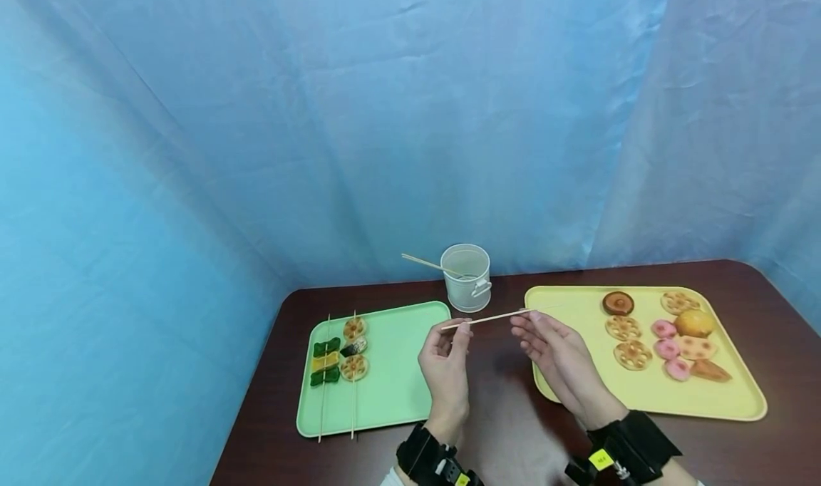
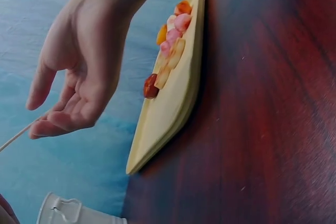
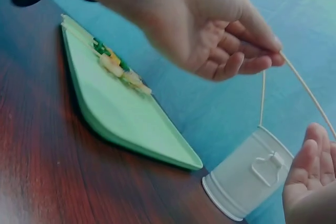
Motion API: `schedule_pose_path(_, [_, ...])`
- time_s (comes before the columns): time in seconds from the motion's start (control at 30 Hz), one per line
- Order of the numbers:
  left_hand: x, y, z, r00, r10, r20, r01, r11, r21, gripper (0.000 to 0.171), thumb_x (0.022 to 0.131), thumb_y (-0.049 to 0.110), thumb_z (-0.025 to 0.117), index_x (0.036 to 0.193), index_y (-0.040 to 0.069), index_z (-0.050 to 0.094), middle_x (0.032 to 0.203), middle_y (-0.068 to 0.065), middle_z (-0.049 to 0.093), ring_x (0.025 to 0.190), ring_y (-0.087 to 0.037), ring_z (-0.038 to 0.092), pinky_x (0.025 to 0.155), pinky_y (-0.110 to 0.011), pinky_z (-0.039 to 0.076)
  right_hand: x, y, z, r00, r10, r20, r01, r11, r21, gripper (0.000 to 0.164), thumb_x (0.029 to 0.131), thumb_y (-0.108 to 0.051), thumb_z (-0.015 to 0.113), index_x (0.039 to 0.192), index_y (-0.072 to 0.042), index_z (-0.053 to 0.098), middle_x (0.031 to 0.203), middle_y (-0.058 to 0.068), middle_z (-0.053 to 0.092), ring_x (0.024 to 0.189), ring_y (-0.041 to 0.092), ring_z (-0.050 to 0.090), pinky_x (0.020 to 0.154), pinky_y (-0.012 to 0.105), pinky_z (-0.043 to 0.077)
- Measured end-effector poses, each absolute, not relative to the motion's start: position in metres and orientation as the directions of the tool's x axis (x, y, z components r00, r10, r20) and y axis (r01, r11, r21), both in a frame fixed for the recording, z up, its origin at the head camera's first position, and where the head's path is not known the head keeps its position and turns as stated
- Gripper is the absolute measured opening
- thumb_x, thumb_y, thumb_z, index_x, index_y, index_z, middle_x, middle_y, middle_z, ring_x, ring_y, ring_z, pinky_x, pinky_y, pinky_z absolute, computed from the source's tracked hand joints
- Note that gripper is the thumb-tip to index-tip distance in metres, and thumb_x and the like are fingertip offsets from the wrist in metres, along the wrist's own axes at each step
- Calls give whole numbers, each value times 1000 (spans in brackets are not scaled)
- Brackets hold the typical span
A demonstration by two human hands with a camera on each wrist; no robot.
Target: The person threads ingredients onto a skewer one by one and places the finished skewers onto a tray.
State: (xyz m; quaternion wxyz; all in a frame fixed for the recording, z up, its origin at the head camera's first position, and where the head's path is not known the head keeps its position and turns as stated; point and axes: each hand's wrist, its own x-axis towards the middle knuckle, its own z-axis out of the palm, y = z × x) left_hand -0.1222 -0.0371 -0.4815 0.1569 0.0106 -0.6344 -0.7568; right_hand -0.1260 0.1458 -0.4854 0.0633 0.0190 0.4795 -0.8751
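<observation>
A thin wooden skewer [image 1: 492, 319] is held level above the table, between the two trays. My left hand [image 1: 445, 372] pinches its left end between thumb and fingers, as the right wrist view also shows. At the other end, my right hand [image 1: 571, 365] has the tip between thumb and fingertips, its other fingers loosely bent. No food is on this skewer. On the green tray [image 1: 398, 372] lie a skewer of green and yellow pieces [image 1: 325, 360] and one with lotus root slices [image 1: 354, 367] around a dark, silvery piece.
Behind the hands stands a small white bucket [image 1: 468, 286] with more skewers [image 1: 423, 261] leaning out. A yellow tray [image 1: 577, 386] on the right bears a brown mushroom slice [image 1: 618, 303], loose lotus root slices [image 1: 633, 355], pink rounds [image 1: 667, 348] and other food pieces. Blue cloth hangs behind the table.
</observation>
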Motion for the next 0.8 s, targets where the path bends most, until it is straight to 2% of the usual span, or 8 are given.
schedule_pose_path(0.1, [-122,-35,-485,-953,-250,173,216,-157,964,21,98,24,73,110,6,72,97,-9,73,95,-37,70,75,-30,56,-127,145,-485,-993,-62,-98,116,-560,-821,22,109,-28,55,113,-15,72,108,-2,75,101,9,68,86,24,53])
schedule_pose_path(0.23, [-123,-33,-488,-957,-236,170,214,-177,961,21,99,20,72,109,1,72,97,-12,74,92,-30,71,74,-26,55,-128,146,-485,-994,-30,-105,103,-578,-809,19,108,-27,56,109,-16,72,104,-3,75,98,9,69,85,24,53])
schedule_pose_path(0.33, [-125,-33,-489,-970,-188,155,194,-210,958,20,99,16,71,111,-1,71,103,-13,74,95,-25,71,80,-28,57,-130,148,-484,-995,-1,-96,78,-601,-796,18,108,-24,57,108,-14,72,102,-2,76,96,10,70,84,24,54])
schedule_pose_path(0.5, [-131,-37,-491,-985,-89,146,162,-213,964,22,98,12,71,118,1,68,118,-15,71,109,-31,68,91,-30,55,-133,159,-487,-995,80,-59,-1,-605,-796,17,107,-21,59,107,-12,73,99,0,76,95,11,71,84,24,55])
schedule_pose_path(0.57, [-133,-41,-490,-984,-71,162,171,-147,974,24,97,12,71,120,5,68,118,-12,71,111,-31,66,90,-27,54,-134,165,-488,-992,114,-45,-30,-584,-811,17,106,-22,60,107,-11,73,99,0,76,95,11,71,84,23,56])
schedule_pose_path(0.67, [-138,-46,-488,-976,-49,210,210,11,978,24,94,13,72,118,9,70,115,-5,71,109,-29,65,87,-33,54,-136,172,-491,-987,159,-29,-60,-525,-849,19,105,-22,62,110,-6,72,98,0,76,93,11,72,83,23,56])
schedule_pose_path(0.8, [-143,-54,-487,-964,47,264,266,263,927,21,92,16,72,112,11,77,114,-1,71,106,-21,65,86,-42,55,-137,173,-494,-981,194,2,-69,-339,-938,28,104,-23,65,113,4,68,95,-1,77,90,11,73,81,24,57])
